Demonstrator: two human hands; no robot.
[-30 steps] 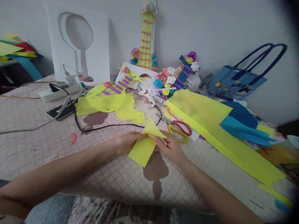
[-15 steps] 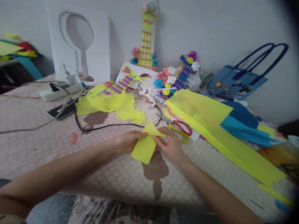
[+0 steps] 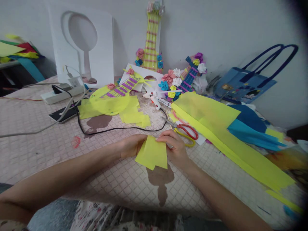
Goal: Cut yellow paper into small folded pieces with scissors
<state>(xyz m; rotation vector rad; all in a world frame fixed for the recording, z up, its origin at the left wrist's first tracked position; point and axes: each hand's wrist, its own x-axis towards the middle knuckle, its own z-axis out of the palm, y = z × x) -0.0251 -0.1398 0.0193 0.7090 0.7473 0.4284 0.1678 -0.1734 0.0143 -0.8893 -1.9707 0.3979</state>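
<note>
A small piece of yellow crepe-like paper (image 3: 152,152), doubled over so two overlapping flaps hang down, is held above the near part of the table. My left hand (image 3: 132,146) pinches its upper left edge. Along the upper right edge, the fingers of my right hand (image 3: 176,149) press the fold. Just beyond my right hand lie scissors (image 3: 186,130) with red and yellow handles. A white hot glue gun (image 3: 154,100) rests farther back, its black cord (image 3: 115,129) running leftward across the table. Several yellow paper pieces (image 3: 133,118) lie beyond my left hand.
Large yellow sheets (image 3: 216,128) and blue paper (image 3: 255,134) cover the right side. Decorated paper guitars (image 3: 150,41) stand at the back. A power strip (image 3: 60,94) and a phone (image 3: 64,114) sit left. A blue bag (image 3: 243,83) stands back right.
The upper end of the yellow paper has been folded down toward me, over the lower part. My right hand's fingers have shifted onto the top of the fold.
</note>
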